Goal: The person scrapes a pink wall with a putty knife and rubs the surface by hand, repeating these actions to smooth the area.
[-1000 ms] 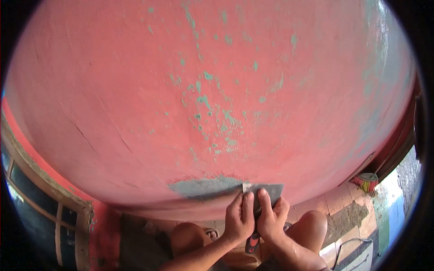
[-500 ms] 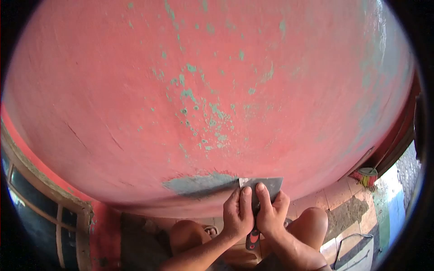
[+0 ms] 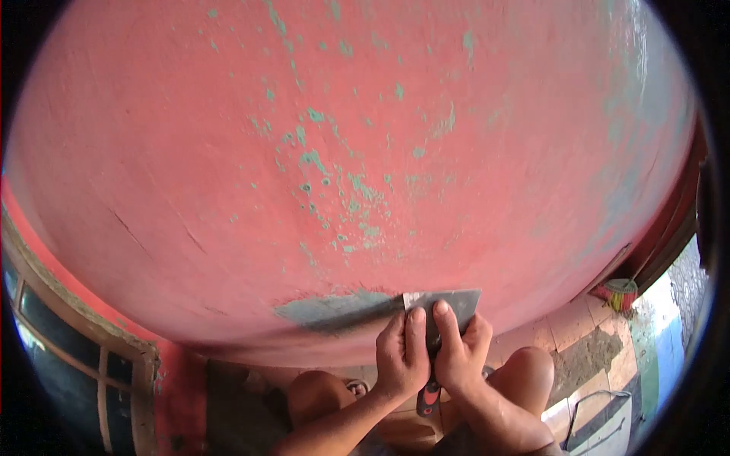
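Both hands grip a wide-bladed paint scraper (image 3: 461, 302) with a black and red handle. My left hand (image 3: 403, 357) is closed on its left side, thumb pointing up along the blade. On the right side my right hand (image 3: 458, 353) is closed too, its thumb pressed on the blade. The blade's top edge is at the lower part of a red painted wall (image 3: 228, 152); whether it touches cannot be told. Just left of the blade is a bare grey patch (image 3: 327, 310) with ragged paint edges. The fingers behind the blade are hidden.
Green specks of older paint (image 3: 312, 159) show across the wall's middle. A window frame (image 3: 99, 357) stands at the lower left. Bent knees (image 3: 525, 380) flank my arms above a tiled floor (image 3: 574, 323). A broom head (image 3: 620, 294) lies by the doorway at right.
The scraper has moved slightly up and to the right, its blade tilting a little. Both hands stay closed on it. The grey patch looks the same.
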The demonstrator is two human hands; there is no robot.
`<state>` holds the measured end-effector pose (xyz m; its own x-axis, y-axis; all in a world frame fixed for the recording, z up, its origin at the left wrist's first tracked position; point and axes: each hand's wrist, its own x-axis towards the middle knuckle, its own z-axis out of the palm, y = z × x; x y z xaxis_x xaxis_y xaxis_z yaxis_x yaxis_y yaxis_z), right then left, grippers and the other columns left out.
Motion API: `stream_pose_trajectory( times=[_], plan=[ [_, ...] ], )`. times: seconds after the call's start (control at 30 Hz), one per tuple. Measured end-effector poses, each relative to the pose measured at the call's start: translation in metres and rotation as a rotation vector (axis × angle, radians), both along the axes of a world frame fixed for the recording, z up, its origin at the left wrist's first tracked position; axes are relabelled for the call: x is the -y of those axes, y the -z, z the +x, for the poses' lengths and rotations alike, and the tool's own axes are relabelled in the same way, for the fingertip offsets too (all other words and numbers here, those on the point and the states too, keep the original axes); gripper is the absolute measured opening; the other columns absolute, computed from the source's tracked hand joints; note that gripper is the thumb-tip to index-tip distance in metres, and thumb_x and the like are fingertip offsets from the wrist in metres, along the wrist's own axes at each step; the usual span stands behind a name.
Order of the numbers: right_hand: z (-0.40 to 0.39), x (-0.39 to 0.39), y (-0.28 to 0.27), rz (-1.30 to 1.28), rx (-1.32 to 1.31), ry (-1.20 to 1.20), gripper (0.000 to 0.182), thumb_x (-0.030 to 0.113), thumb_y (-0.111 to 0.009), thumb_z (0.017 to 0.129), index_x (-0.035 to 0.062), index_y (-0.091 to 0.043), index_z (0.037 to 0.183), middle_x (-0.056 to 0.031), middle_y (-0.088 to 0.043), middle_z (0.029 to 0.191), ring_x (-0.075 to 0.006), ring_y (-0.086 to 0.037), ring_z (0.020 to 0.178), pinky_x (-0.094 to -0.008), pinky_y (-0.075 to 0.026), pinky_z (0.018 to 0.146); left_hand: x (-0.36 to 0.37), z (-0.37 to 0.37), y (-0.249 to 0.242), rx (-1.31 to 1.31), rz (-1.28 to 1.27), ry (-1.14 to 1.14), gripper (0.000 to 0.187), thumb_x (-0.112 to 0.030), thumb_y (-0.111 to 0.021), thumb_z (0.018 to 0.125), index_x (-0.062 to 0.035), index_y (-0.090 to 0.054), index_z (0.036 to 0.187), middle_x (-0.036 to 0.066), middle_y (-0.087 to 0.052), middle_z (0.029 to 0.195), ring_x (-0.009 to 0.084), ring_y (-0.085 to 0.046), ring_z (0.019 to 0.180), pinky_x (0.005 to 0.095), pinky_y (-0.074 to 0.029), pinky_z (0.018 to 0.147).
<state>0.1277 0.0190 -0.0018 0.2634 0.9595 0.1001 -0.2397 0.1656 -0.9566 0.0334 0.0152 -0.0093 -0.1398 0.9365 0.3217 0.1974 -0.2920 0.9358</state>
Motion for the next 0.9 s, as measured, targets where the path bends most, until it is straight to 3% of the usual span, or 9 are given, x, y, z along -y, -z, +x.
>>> stream_pose_trajectory(
  times=[0.1, 0.23, 0.33, 0.37, 0.5, 0.63, 0.73, 0.9],
  plan=[
    [0.0, -0.008, 0.001, 0.034, 0.017, 0.033, 0.025, 0.016, -0.063, 0.098, -0.0051, -0.064, 0.085, 0.0034, -0.061, 0.075, -0.0044, -0.049, 0.07, -0.0249, -0.043, 0.059, -0.011, 0.009, 0.006, 0.068, 0.093, 0.011, 0.027, -0.02, -0.047, 0.106, 0.0011, -0.057, 0.092, 0.008, -0.055, 0.073, 0.0108, -0.048, 0.07, 0.0306, -0.043, 0.062],
    [0.002, -0.01, -0.02, 0.047, -0.04, -0.046, 0.024, 0.015, -0.063, 0.098, -0.0057, -0.064, 0.087, 0.002, -0.064, 0.077, -0.0048, -0.051, 0.071, -0.0246, -0.045, 0.061, -0.01, 0.001, -0.017, 0.021, -0.008, 0.009, 0.026, -0.02, -0.047, 0.105, 0.0017, -0.059, 0.098, 0.011, -0.059, 0.076, 0.0123, -0.053, 0.073, 0.0317, -0.046, 0.065],
    [0.004, -0.003, 0.006, 0.004, 0.092, 0.053, 0.024, 0.016, -0.063, 0.097, -0.0058, -0.064, 0.086, 0.0019, -0.063, 0.076, -0.0049, -0.051, 0.071, -0.0244, -0.044, 0.061, -0.008, 0.007, 0.004, -0.018, 0.079, -0.003, 0.026, -0.019, -0.047, 0.105, 0.0003, -0.057, 0.091, 0.01, -0.055, 0.072, 0.012, -0.049, 0.069, 0.031, -0.043, 0.061],
    [0.0, -0.003, 0.006, -0.005, 0.007, 0.054, 0.025, 0.016, -0.063, 0.097, -0.006, -0.064, 0.085, 0.0021, -0.062, 0.075, -0.0049, -0.05, 0.071, -0.0243, -0.044, 0.06, -0.009, 0.007, 0.005, 0.031, 0.062, 0.022, 0.027, -0.019, -0.048, 0.105, -0.0004, -0.054, 0.086, 0.008, -0.051, 0.07, 0.0116, -0.044, 0.066, 0.0308, -0.04, 0.058],
    [0.003, -0.005, -0.023, 0.02, 0.015, -0.037, 0.025, 0.015, -0.062, 0.098, -0.0059, -0.064, 0.084, 0.002, -0.063, 0.077, -0.005, -0.05, 0.072, -0.0246, -0.044, 0.06, -0.01, 0.0, -0.01, 0.101, 0.038, 0.019, 0.028, -0.02, -0.048, 0.105, 0.0002, -0.054, 0.086, 0.008, -0.05, 0.07, 0.0122, -0.044, 0.066, 0.0316, -0.04, 0.058],
    [-0.009, -0.004, 0.001, 0.028, -0.026, 0.056, 0.025, 0.016, -0.064, 0.097, -0.0053, -0.065, 0.085, 0.0019, -0.063, 0.075, -0.0049, -0.05, 0.071, -0.0259, -0.045, 0.059, -0.009, 0.005, 0.009, 0.0, 0.16, -0.078, 0.029, -0.02, -0.048, 0.105, -0.0004, -0.054, 0.084, 0.006, -0.048, 0.067, 0.009, -0.043, 0.067, 0.0299, -0.039, 0.057],
    [-0.004, -0.008, -0.01, 0.015, -0.032, -0.051, 0.023, 0.015, -0.064, 0.097, -0.0053, -0.066, 0.087, 0.001, -0.064, 0.076, -0.005, -0.052, 0.072, -0.0252, -0.045, 0.06, -0.009, 0.0, -0.005, 0.119, 0.043, -0.045, 0.029, -0.02, -0.048, 0.105, -0.0002, -0.055, 0.085, 0.006, -0.049, 0.068, 0.0084, -0.044, 0.068, 0.0298, -0.039, 0.058],
    [-0.009, -0.004, -0.009, 0.019, -0.015, 0.001, 0.024, 0.016, -0.065, 0.097, -0.0052, -0.066, 0.086, 0.0018, -0.064, 0.074, -0.0047, -0.051, 0.07, -0.0253, -0.044, 0.058, -0.009, 0.003, 0.006, 0.058, 0.125, -0.081, 0.031, -0.019, -0.047, 0.105, -0.0005, -0.052, 0.081, 0.002, -0.046, 0.068, 0.0074, -0.039, 0.069, 0.0275, -0.037, 0.057]
  ],
)
